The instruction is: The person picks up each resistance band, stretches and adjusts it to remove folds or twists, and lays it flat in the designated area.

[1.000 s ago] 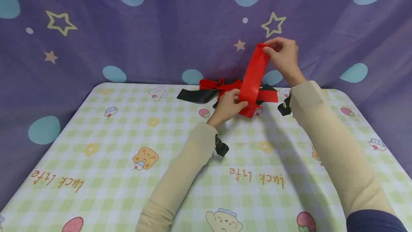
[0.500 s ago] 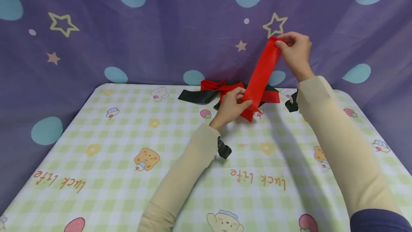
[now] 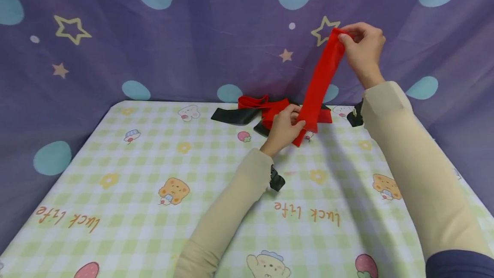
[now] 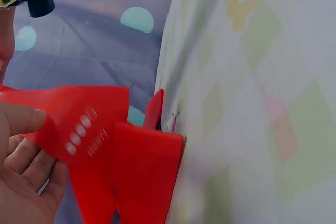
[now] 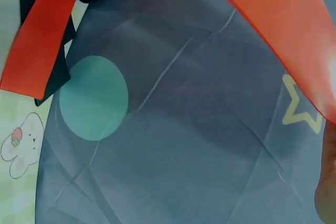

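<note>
A flat red resistance band (image 3: 323, 74) runs slanting between my two hands over the far part of the table. My right hand (image 3: 364, 52) pinches its upper end between thumb and fingers, high in front of the curtain. Lower down, my left hand (image 3: 283, 128) pinches the band near its bottom end. White ovals and small lettering show on the red band (image 4: 79, 124) in the left wrist view, beside the left thumb. Behind the left hand lies a heap of more bands, a red one (image 3: 275, 113) and a black one (image 3: 235, 116) among them.
A green-and-white checked cloth (image 3: 216, 158) with cartoon prints covers the table. The heap of bands lies at the table's far edge, against a purple curtain (image 3: 185, 55) with stars and blue ovals. Dark straps with small devices (image 3: 276, 179) sit at the wrists.
My right hand has moved up and to the right, drawing the red band's upper end with it. The left hand has shifted slightly right, still holding the lower end.
</note>
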